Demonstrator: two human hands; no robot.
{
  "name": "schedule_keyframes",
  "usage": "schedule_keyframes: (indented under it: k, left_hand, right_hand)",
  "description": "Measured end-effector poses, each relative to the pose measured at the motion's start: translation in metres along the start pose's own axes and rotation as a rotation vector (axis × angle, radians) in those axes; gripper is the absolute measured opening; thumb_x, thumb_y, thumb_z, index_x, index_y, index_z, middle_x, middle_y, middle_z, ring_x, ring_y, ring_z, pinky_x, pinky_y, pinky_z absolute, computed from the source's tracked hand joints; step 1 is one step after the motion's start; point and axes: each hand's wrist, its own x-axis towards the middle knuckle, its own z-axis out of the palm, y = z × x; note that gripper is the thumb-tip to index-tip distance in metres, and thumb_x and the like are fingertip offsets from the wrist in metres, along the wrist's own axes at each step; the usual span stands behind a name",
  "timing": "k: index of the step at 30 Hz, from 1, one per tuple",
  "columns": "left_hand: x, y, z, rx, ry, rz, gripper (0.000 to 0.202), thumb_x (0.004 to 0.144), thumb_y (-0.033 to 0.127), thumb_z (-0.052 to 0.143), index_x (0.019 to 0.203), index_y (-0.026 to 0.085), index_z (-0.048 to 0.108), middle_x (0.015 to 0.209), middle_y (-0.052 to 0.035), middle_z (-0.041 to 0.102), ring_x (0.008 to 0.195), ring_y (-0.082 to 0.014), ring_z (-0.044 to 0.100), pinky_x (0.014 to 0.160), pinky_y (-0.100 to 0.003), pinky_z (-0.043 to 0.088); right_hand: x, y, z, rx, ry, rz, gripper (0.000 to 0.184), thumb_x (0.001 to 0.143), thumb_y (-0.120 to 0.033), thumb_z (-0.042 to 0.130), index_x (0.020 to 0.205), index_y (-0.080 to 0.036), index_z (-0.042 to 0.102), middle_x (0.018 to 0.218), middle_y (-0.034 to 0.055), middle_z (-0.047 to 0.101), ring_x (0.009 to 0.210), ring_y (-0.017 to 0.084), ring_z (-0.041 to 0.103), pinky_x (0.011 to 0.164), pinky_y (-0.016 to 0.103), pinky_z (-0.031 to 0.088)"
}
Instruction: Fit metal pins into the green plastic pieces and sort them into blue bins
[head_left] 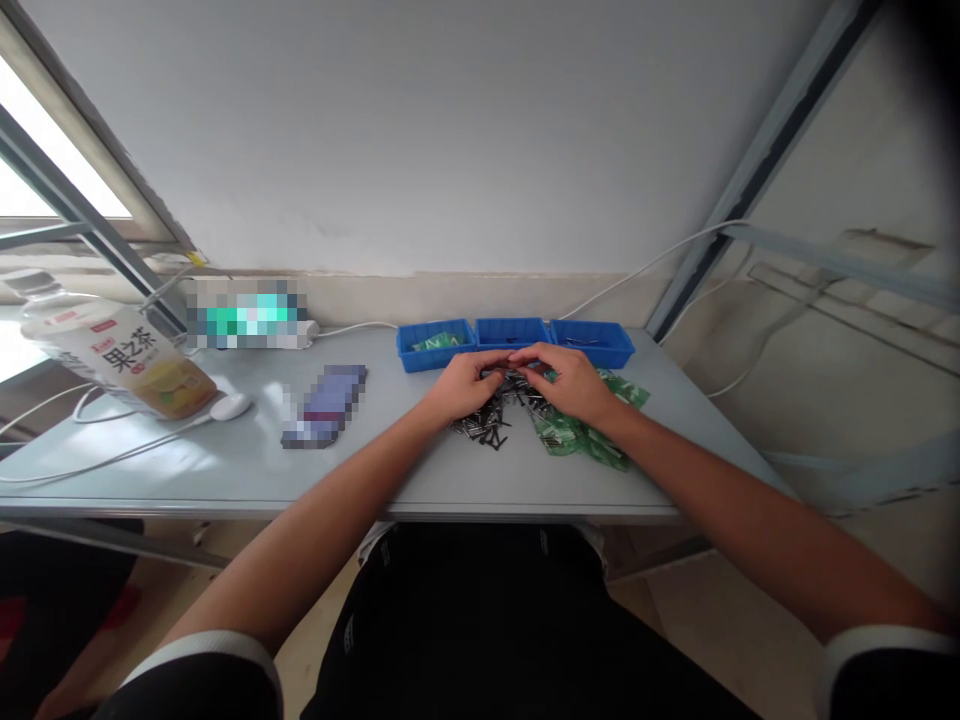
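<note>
My left hand (463, 383) and my right hand (570, 380) meet over a pile of small dark metal parts (489, 422) on the grey table (247, 465). Both hands have their fingers curled and pinched together at the fingertips, which touch above the pile. What they pinch is too small to make out. Green plastic bags (581, 438) lie under and beside my right hand. Just behind the hands stands a row of three blue trays (514, 340); the left one holds something green.
A large drink bottle (112, 355) lies on its side at the far left. Next to it sits a white mouse (229, 406) with cables. A blurred flat object (326, 405) lies left of centre. A white power strip (247, 320) rests by the wall.
</note>
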Motion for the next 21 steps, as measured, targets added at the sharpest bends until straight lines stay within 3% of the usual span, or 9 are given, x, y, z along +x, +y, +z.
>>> schedule_keyframes:
  k: [5, 10, 15, 21]
  left_hand:
    - [0.001, -0.005, 0.002, -0.050, 0.059, -0.040, 0.038, 0.096, 0.021, 0.058, 0.128, 0.021, 0.077, 0.127, -0.0050, 0.080, 0.119, -0.0255, 0.075, 0.109, -0.038, 0.058]
    - [0.002, -0.008, 0.003, -0.112, 0.146, -0.088, 0.029, 0.096, 0.030, 0.067, 0.120, 0.019, 0.077, 0.118, -0.0090, 0.081, 0.110, -0.0255, 0.078, 0.104, -0.040, 0.062]
    - [0.001, -0.011, 0.003, -0.137, 0.144, -0.071, 0.019, 0.092, 0.019, 0.064, 0.107, 0.018, 0.075, 0.107, -0.0074, 0.082, 0.104, -0.0225, 0.079, 0.099, -0.038, 0.063]
    - [0.000, -0.009, 0.003, -0.055, 0.129, -0.066, 0.010, 0.090, 0.022, 0.069, 0.098, 0.018, 0.071, 0.099, -0.0057, 0.081, 0.091, -0.0201, 0.078, 0.086, -0.033, 0.062]
  right_hand:
    - [-0.001, -0.002, 0.001, 0.033, -0.016, 0.002, 0.030, 0.100, -0.025, 0.063, 0.128, -0.026, 0.071, 0.122, 0.0088, 0.076, 0.095, 0.023, 0.077, 0.082, 0.037, 0.067]
    - [0.000, -0.011, -0.004, 0.044, 0.011, 0.018, 0.029, 0.101, -0.027, 0.062, 0.129, -0.026, 0.070, 0.122, 0.0100, 0.071, 0.093, 0.022, 0.074, 0.071, 0.033, 0.065]
    - [0.001, -0.012, -0.006, 0.014, 0.008, 0.036, 0.027, 0.102, -0.031, 0.061, 0.127, -0.024, 0.070, 0.117, 0.0115, 0.071, 0.090, 0.023, 0.072, 0.069, 0.035, 0.064]
    - [0.001, -0.006, -0.004, 0.019, 0.003, 0.017, 0.027, 0.101, -0.030, 0.063, 0.126, -0.024, 0.070, 0.119, 0.0111, 0.070, 0.095, 0.024, 0.072, 0.070, 0.034, 0.063]
